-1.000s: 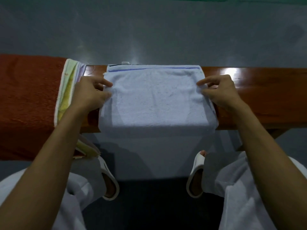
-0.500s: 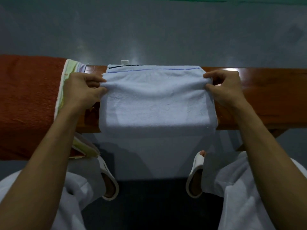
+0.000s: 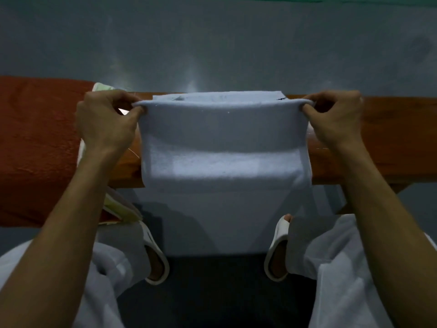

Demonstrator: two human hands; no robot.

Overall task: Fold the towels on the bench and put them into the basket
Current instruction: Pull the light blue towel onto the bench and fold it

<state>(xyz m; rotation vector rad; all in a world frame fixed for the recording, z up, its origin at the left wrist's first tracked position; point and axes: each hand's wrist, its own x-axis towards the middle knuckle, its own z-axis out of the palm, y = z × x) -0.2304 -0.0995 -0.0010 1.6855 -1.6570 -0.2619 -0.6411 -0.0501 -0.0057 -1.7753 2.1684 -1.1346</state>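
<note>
Pale blue towel lifted by its two side edges, long axis along the bench, far edge on the bench's back edge, rest draped over the front edge. Left hand and right hand equally near, each pinching a fold; basket not visible

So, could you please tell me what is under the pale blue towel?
The wooden bench lies under the pale blue towel; its hanging end hides the bench's front edge. Anything else beneath is covered.
</note>
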